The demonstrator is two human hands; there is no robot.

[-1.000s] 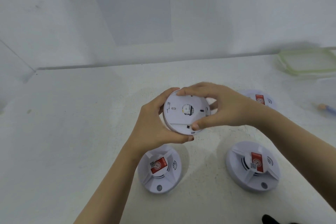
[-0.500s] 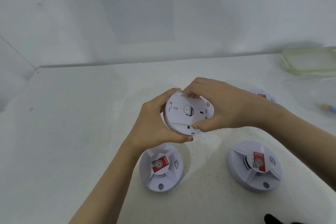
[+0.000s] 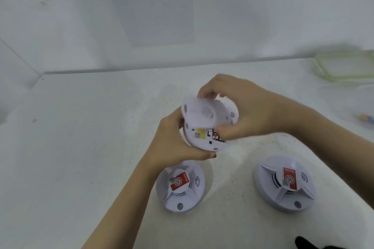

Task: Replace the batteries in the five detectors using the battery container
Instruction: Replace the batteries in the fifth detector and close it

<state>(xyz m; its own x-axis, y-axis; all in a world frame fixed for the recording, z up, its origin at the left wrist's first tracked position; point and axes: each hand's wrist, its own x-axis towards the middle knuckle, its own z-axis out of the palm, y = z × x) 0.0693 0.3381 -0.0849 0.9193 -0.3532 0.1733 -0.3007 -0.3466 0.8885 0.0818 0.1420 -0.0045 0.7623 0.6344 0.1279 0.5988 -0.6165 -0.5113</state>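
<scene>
White detector [image 3: 202, 137] between left hand [image 3: 174, 143], right hand [image 3: 253, 111]

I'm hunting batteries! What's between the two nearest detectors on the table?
Nothing: the head view shows bare table between the left detector and right detector.

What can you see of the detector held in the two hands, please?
The held detector is a round white plastic disc, up above the table, its back toward the camera. Its round back cover is tilted away from the body, baring a yellow label and dark and red parts inside; motion blur hides finer detail. The left hand grips the body from the left and below; the right hand holds the cover from above and the right.
</scene>
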